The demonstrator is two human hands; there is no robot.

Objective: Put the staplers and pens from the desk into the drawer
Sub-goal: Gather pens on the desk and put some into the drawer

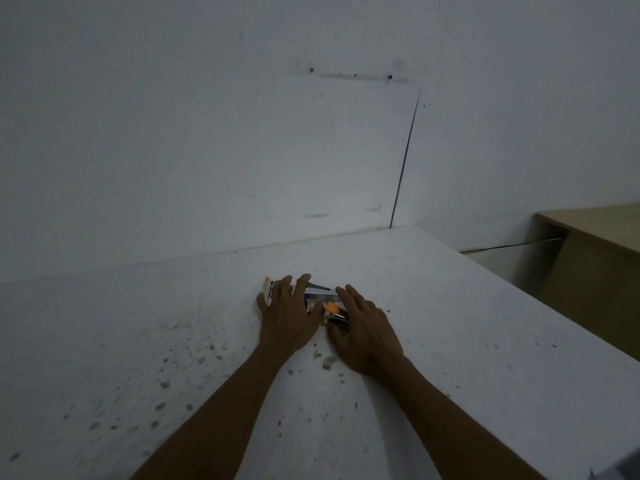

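Head view, hands: left hand [289, 318] and right hand [360, 327] spread flat over the pile, fingers open, no grip closed.
Items: staplers and pens [320, 295] bunched on tabletop [450, 306], mid-rear.
Risk: we judge the loose pens may roll off when scooped.
Drawer: not visible.

Head camera looks forward and down across the desk [450, 341] toward the wall [207, 133].

Desk [450, 341]: matt white top, grainy-looking, speckled with dark spots and chips. Stapler [320, 293] between the hands looks like shiny bare metal, with glossy orange plastic caps [332, 307] on the pieces beside it. Wall [207, 133] is matt white, scuffed; cabinet [595, 271] at right reads as matt pale wood.
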